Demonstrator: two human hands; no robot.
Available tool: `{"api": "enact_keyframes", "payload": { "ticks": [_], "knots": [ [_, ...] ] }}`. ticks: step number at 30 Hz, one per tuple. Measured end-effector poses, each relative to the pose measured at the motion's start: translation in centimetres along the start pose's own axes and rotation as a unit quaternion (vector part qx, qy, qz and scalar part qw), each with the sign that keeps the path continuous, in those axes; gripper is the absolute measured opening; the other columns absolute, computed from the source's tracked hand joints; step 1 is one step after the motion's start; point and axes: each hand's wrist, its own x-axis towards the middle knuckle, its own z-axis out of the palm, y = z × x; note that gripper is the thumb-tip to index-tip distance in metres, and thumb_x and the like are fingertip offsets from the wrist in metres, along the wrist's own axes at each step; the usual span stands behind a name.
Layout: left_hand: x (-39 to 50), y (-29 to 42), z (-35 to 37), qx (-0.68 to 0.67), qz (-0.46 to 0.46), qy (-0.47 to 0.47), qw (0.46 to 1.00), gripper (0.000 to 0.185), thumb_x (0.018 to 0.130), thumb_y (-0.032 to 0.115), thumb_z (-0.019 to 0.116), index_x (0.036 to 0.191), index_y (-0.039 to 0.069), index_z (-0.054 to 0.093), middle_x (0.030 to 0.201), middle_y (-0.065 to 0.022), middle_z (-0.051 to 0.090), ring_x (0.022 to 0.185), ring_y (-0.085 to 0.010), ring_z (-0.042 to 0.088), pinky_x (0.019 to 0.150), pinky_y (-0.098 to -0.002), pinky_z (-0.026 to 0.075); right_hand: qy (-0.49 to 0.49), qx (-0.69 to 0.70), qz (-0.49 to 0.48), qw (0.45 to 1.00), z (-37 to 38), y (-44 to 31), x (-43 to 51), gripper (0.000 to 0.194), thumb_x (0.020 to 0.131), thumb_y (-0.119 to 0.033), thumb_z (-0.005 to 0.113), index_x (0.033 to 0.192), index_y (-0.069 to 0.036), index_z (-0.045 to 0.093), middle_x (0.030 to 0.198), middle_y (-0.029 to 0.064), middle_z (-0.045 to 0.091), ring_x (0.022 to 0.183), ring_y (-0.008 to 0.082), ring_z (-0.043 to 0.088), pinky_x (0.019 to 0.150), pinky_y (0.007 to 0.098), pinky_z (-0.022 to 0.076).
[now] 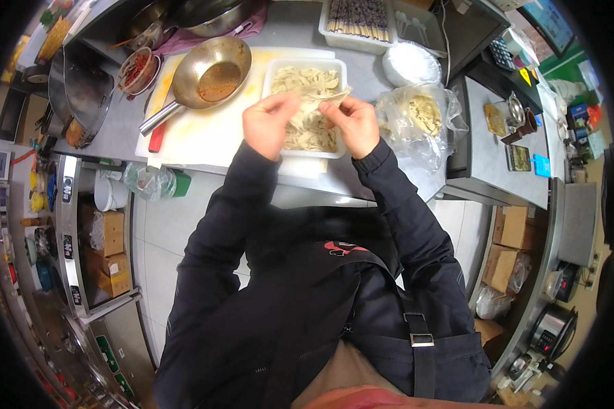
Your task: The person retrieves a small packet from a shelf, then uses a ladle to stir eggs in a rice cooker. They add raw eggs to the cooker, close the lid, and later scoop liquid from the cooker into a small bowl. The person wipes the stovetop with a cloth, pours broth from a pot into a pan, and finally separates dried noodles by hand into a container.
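Observation:
My left hand [268,122] and my right hand [355,122] are raised over a white plastic tub [342,76]. Between them they stretch a pale, thin, wrinkled piece of food [314,99], which looks like tripe. My right thumb and fingers pinch its right end. The left fingertips are blurred at its other side. Pale cut pieces [304,79] of what looks like the same food fill the tub. It rests on a white cutting board [210,138], whose left part bears a steel wok [212,74] with reddish-brown liquid inside.
A red-handled knife [157,137] lies partly under the wok's handle. Beyond it stands a bowl of red chillies [135,69]. To the right, a clear plastic bag [422,115] holds more pale food. Behind are stacked white plastic lids or bowls [412,64] and a tub of wrapped chopsticks [358,25].

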Motion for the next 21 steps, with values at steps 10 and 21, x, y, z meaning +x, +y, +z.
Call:
{"api": "enact_keyframes", "payload": {
  "ticks": [10,21],
  "knots": [
    [0.1,-1.1,0.4,0.053,0.003,-0.068,0.996,0.019,0.091,0.002,0.07,0.108,-0.007,0.068,0.096,-0.0066,0.07,0.085,-0.0093,0.064,0.079,-0.0225,0.051,-0.031,0.107,-0.025,0.993,0.3,-0.5,0.1,0.023,0.091,-0.016,0.072,0.097,0.006,0.07,0.08,0.0048,0.07,0.074,0.0076,0.062,0.067,0.0242,0.0494],
    [0.1,-0.5,-0.2,0.054,0.037,0.0,0.998,0.016,0.09,0.002,0.071,0.102,-0.008,0.069,0.087,-0.0092,0.071,0.068,-0.0113,0.064,0.064,-0.0232,0.052,0.042,-0.078,-0.035,0.995,-0.6,0.3,-0.2,0.032,0.087,-0.024,0.076,0.081,0.007,0.067,0.067,0.0065,0.066,0.062,0.0073,0.057,0.056,0.0275,0.0461]
  ]
}}
